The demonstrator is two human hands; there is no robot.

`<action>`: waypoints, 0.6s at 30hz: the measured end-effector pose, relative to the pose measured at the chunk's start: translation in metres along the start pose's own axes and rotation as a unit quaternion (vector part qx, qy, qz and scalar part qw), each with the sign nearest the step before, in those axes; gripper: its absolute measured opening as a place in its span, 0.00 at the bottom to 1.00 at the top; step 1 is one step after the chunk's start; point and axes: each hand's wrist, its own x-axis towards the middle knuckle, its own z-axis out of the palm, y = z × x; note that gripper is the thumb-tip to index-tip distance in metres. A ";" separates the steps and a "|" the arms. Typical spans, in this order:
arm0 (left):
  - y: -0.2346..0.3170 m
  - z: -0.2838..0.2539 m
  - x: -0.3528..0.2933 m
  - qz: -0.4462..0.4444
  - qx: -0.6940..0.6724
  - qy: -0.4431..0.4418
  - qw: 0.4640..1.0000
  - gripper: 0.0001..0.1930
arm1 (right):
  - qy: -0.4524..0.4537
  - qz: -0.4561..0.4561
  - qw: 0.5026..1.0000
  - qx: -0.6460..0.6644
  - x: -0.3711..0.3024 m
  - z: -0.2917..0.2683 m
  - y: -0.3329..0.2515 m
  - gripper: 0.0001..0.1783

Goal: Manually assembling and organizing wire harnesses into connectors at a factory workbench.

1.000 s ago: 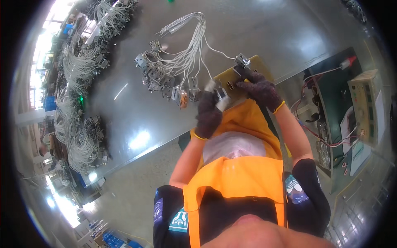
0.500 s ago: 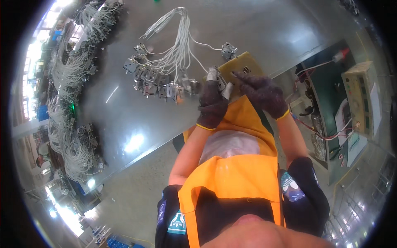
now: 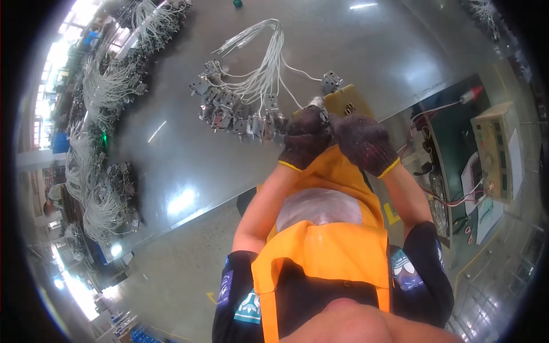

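My left hand (image 3: pixel 306 137), in a dark glove with pale fingertips, is closed around a small metal wired part (image 3: pixel 323 114) at the table's near edge. A white wire runs from that side to the bundle of white wires (image 3: pixel 269 51). Beside it, my right hand (image 3: pixel 366 142) is also gloved, with its fingers curled against the same spot; what they pinch is hidden. Just beyond both hands lies a yellow-brown board (image 3: pixel 361 102) with small metal prongs (image 3: pixel 350 108) on it. One metal part (image 3: pixel 331 82) sits at the board's far edge. Several like it form a cluster (image 3: pixel 229 106) to the left.
Long heaps of wired metal parts (image 3: pixel 106 114) line the left side of the grey metal table (image 3: pixel 177 154). On the right stand a beige box-shaped device (image 3: pixel 493 151) with cables and scissors (image 3: pixel 469 234). A small green object (image 3: pixel 237 3) lies at the far edge.
My hands have come closer together, and the right fingers have drawn back from the board's prongs to the part at my left hand. The whole view has shifted slightly.
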 end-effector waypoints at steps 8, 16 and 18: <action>-0.002 0.008 0.001 0.012 -0.042 0.041 0.998 0.27 | -0.025 -0.006 1.000 -0.017 -0.004 -0.008 -0.002 0.08; 0.008 -0.002 0.001 0.002 0.006 0.023 1.000 0.24 | 0.056 -0.031 0.998 -0.022 -0.004 0.003 0.005 0.08; 0.016 -0.006 0.004 0.035 0.022 0.068 0.997 0.18 | 0.009 -0.019 1.000 -0.017 -0.003 0.005 0.004 0.08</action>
